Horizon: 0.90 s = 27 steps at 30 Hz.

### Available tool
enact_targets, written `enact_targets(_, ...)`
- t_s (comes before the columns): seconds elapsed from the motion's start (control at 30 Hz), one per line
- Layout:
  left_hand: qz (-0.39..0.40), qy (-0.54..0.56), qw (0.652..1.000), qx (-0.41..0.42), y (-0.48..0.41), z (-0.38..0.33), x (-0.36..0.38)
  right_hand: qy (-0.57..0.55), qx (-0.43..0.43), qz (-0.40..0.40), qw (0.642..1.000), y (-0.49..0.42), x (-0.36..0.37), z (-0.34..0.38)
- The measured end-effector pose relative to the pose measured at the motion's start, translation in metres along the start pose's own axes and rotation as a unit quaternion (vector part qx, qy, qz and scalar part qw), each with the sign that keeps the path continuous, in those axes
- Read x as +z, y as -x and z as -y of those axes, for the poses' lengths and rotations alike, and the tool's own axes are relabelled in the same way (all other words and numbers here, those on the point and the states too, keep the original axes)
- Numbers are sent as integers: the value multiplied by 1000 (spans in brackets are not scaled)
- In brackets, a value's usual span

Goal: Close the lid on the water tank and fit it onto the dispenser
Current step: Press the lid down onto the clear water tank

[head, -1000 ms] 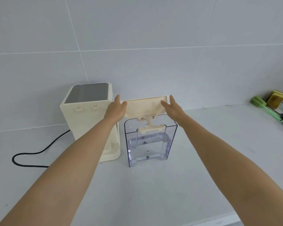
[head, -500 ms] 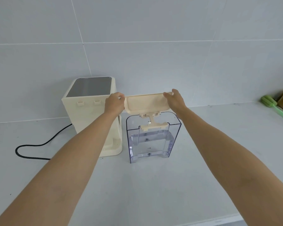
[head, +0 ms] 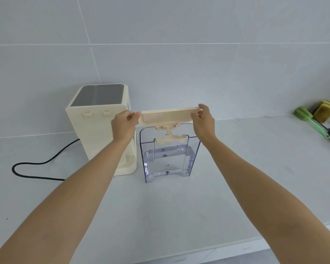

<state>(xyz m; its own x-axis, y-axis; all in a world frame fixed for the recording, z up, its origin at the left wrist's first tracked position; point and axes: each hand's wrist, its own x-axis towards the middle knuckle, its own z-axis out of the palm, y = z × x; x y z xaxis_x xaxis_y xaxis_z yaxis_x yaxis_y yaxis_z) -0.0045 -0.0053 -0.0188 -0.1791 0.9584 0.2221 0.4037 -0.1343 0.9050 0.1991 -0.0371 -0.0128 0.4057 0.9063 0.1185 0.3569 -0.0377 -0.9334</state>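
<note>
Above the tank (head: 169, 155), both hands pinch the lid (head: 168, 117) ends

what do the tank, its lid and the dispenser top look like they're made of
The water tank looks like clear hard plastic with a faint blue tint: the counter shows through its walls. The lid, gripped at each end by the left hand and right hand, seems matte cream plastic with moulded hinge clips. The dispenser body matches it; its top panel is a smooth grey, possibly glass or metal.
</note>
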Motion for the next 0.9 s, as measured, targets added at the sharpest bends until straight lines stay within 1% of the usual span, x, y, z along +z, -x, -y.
enact_targets(0.1,-6,20,1000,12,14,8,-2,-1,-2,-5,1000,10,-3,-9)
enact_targets(0.2,-9,15,1000,20,33,11,-5,9,0,-4,1000,22,-5,-17)
enact_targets(0.4,-10,19,1000,8,54,22,-4,47,6,1,999,41,-9,-28)
enact_targets(0.57,-9,-8,1000,-3,62,30,1,77,2,25,997,48,-11,-39)
enact_targets(0.77,12,-50,999,19,71,29,5,107,6,52,993,47,-13,-44)
enact_targets(0.9,17,-105,994,38,76,32,8,132,-2,59,990,46,-10,-50)
